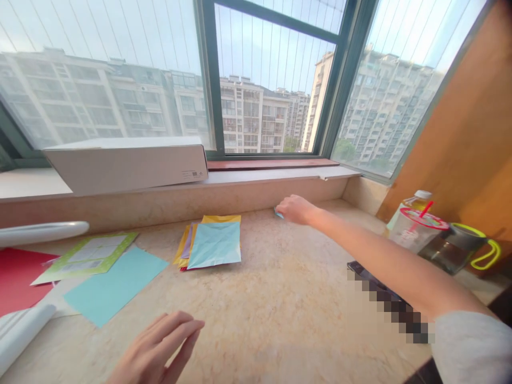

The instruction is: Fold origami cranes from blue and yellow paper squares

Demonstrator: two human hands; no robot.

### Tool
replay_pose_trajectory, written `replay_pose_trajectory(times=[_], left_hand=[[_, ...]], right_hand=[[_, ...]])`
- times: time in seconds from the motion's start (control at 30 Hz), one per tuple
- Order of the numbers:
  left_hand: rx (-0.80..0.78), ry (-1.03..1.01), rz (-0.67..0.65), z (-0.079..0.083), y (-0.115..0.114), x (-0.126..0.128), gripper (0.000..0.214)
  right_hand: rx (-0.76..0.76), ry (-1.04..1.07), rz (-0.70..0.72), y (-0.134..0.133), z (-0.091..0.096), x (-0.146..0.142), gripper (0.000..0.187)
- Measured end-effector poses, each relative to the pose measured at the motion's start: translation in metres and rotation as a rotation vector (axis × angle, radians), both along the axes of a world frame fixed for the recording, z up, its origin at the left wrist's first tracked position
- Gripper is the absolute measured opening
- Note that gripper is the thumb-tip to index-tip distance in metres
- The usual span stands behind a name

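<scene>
My right hand (296, 209) reaches far forward near the base of the window ledge, its fingers closed on a small light-blue thing (279, 213). Most of that thing is hidden by the fingers, so I cannot make out its kind. My left hand (162, 346) hovers over the near side of the counter, fingers stretched forward, with nothing in it. Between the hands and farther back lies a stack of folded paper pieces, with a creased light-blue sheet (216, 244) on top and yellow (222, 218) and purple edges sticking out below.
At the left lie a flat turquoise sheet (116, 285), a green-edged packet (90, 257), red paper (24, 277) and a white roll (26, 336). A long white box (132, 165) rests on the ledge. To the right stand a clear cup (418, 229), a bottle and a dark mug (450, 248).
</scene>
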State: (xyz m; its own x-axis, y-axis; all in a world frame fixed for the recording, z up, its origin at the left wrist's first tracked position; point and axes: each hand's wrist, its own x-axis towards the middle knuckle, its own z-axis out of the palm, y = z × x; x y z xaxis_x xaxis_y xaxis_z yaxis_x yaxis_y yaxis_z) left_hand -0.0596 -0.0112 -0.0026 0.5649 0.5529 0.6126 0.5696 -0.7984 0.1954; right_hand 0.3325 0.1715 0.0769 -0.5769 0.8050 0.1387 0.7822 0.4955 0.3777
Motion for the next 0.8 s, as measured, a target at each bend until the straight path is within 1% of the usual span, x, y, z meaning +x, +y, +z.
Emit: replay_pose_trajectory(times=[0.07,0.13,0.17,0.23,0.27,0.3,0.33,0.4,0.43,0.53,0.6,0.67,0.8], left_hand=[[-0.005,0.004,0.006,0.002,0.002,0.002,0.015],[-0.016,-0.004,0.034,0.003,0.004,0.003,0.018],[-0.031,0.005,0.041,0.003,0.006,0.002,0.019],[-0.061,0.01,0.074,0.002,0.008,0.002,0.023],[-0.091,0.022,0.079,0.002,0.008,0.002,0.025],[-0.122,0.026,0.091,0.001,0.009,0.003,0.026],[-0.148,0.027,0.098,0.0,0.01,0.003,0.028],[-0.194,0.028,0.104,0.0,0.012,0.003,0.029],[-0.204,0.027,0.111,-0.001,0.012,0.003,0.029],[-0.203,0.017,0.136,-0.001,0.015,0.0,0.03],[-0.204,0.007,0.156,-0.002,0.017,-0.004,0.03],[-0.212,-0.002,0.161,-0.003,0.018,-0.006,0.031],[-0.233,-0.016,0.145,-0.006,0.021,-0.006,0.031]], right_hand=[[0.004,0.003,0.074,-0.046,-0.019,-0.022,0.018],[-0.005,0.075,0.208,-0.092,-0.042,-0.043,0.018],[-0.018,0.108,0.253,-0.113,-0.054,-0.053,0.018],[-0.049,0.193,0.286,-0.142,-0.071,-0.073,0.018],[-0.058,0.251,0.259,-0.15,-0.075,-0.084,0.019],[-0.075,0.316,0.21,-0.153,-0.078,-0.095,0.02],[-0.089,0.395,0.133,-0.152,-0.078,-0.106,0.022],[-0.144,0.608,-0.097,-0.139,-0.076,-0.128,0.02],[-0.137,0.655,-0.159,-0.13,-0.076,-0.137,0.021],[-0.126,0.756,-0.279,-0.104,-0.08,-0.156,0.026],[-0.116,0.818,-0.339,-0.093,-0.087,-0.162,0.028],[-0.103,0.872,-0.36,-0.088,-0.095,-0.163,0.028],[-0.106,0.968,-0.338,-0.084,-0.109,-0.161,0.031]])
